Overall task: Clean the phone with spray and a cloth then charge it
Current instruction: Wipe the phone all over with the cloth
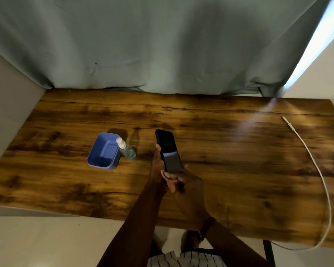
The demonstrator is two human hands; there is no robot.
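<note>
1. Cloth: we cannot make one out; the blue plastic tub (pixel 104 151) at centre left shows only its inside.
2. Phone (pixel 168 150): dark slab, screen unlit, raised over the wooden table (pixel 229 143) at frame centre.
3. Left hand (pixel 158 166) and right hand (pixel 183 182): both clasped on the phone's lower end.
4. Spray bottle (pixel 126 149): clear, white-capped, beside the tub.
5. White cable (pixel 314 170): right side, its lower end leaving the table's edge.

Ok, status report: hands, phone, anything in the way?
Left hand and right hand both gripping phone above table. Spray standing beside blue bin. Cable far right, path clear.
</note>
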